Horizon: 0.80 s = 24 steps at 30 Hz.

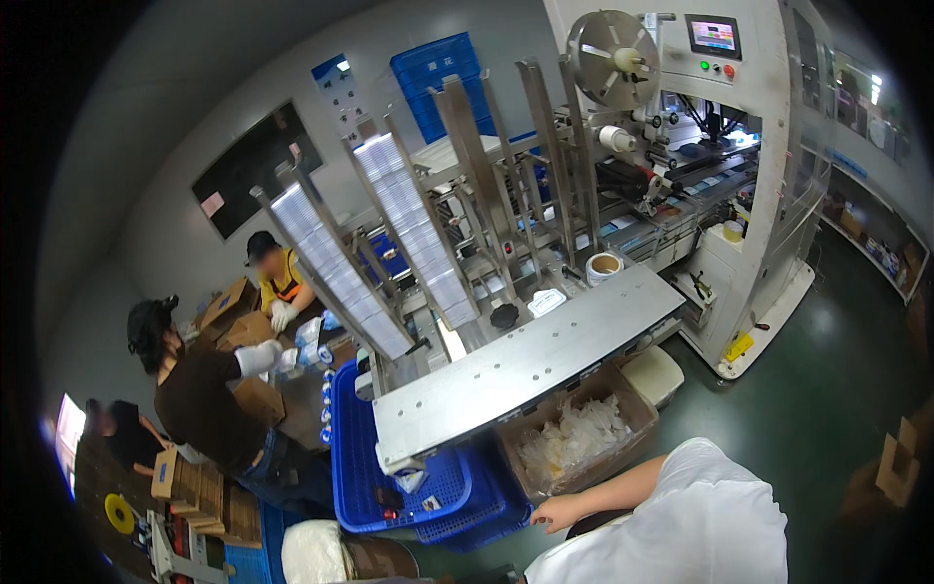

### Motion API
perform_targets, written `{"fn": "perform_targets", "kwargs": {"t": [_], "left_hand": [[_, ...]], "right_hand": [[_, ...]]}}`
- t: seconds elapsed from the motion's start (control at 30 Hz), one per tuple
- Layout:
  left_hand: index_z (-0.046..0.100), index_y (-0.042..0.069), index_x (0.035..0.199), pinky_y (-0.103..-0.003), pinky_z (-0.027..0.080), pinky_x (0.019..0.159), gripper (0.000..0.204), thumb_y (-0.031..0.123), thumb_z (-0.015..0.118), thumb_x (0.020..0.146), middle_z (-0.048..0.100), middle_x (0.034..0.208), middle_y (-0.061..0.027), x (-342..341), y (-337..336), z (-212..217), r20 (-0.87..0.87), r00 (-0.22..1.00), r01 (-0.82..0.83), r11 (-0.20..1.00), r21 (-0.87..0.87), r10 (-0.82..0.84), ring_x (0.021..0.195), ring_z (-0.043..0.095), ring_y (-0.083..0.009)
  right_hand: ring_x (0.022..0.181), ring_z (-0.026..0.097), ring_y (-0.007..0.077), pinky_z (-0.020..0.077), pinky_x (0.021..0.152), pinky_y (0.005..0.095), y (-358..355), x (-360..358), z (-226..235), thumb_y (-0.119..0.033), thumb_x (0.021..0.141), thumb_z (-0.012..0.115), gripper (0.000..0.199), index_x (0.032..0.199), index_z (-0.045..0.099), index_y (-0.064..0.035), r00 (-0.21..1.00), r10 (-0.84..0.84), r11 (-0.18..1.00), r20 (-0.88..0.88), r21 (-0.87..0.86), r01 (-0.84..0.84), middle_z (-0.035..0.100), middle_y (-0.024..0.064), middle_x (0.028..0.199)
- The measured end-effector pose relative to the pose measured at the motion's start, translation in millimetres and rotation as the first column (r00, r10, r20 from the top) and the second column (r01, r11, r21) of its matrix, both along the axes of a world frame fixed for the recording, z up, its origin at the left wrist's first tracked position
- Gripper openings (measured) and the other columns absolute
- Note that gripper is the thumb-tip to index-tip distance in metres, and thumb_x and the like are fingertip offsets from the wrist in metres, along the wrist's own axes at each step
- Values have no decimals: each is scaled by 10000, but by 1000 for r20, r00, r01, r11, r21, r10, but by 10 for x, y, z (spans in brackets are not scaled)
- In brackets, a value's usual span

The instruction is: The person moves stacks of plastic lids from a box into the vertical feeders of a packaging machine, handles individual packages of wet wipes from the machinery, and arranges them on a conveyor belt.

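A hand shows at the lower middle of the view, at the end of a bare forearm that runs from a white sleeve at the lower right; which of the person's hands it is cannot be told for sure, and the other hand is out of sight. Its fingers are loosely curled and hold nothing, hanging in the air just below a cardboard box filled with crumpled clear plastic bags. Just left of the hand and the box stand stacked blue crates, the top one holding a few small items. Above box and crates runs a long steel counter, part of a feeding machine; on its far end stand a tape roll and a small black round object. Sloped steel chutes rise behind it, two of them loaded with long stacks of clear trays. Further right is a white labelling machine with a large reel and a small touch screen. A white bin sits on the green floor beside the box. At the far left, well apart from the hand, other people in dark caps work among brown cartons, two of them wearing white gloves.
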<state>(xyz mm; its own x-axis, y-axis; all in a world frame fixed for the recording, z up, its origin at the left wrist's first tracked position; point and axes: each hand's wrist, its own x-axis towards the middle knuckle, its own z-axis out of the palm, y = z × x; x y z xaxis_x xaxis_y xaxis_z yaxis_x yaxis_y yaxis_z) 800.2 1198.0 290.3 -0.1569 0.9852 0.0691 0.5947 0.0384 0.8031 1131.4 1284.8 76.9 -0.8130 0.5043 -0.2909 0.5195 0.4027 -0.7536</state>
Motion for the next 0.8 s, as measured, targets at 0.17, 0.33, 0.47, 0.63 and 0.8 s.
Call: {"fn": "perform_targets", "kwargs": {"t": [0.17,0.33,0.47,0.63,0.8], "left_hand": [[455,6,1256,-425,460,917,675,473,602,791,535,1221,-191,913,681,-110,641,767,119,986,-117,-16,1118,530,-314],[438,18,1286,-435,454,932,674,504,541,831,523,1254,-192,1808,1246,-226,954,284,365,909,-202,99,1146,518,-318],[424,27,1310,-443,448,944,676,530,493,862,514,1280,-192,2392,1607,-246,977,112,518,828,-214,183,1169,509,-321],[407,39,1340,-453,442,959,682,561,432,902,502,1313,-192,2656,1798,-266,976,60,533,820,-208,208,1198,498,-324],[555,39,1078,-445,466,888,315,317,484,947,568,1173,-192,2782,1891,-390,770,556,63,908,-415,314,1088,541,-353]], "right_hand": [[1002,613,197,491,885,333,431,-178,496,-227,835,687,563,1322,452,-74,912,47,975,-407,-182,-131,614,134,1153],[1260,413,266,400,1007,398,787,-347,1530,-87,866,648,779,1465,155,-168,627,-325,440,-708,-700,-563,377,157,1393],[1150,523,225,409,995,378,1366,44,1471,-164,777,714,627,1333,440,-69,617,-415,-77,-669,-650,-756,532,96,1289],[1137,508,227,403,983,349,1850,976,1838,-198,743,739,816,1414,294,-70,576,-574,170,-582,-773,-612,495,128,1282],[1167,424,350,308,1045,401,2530,1436,2197,-278,618,799,1191,1504,18,-135,816,-123,966,-564,122,230,403,246,1276]]}}
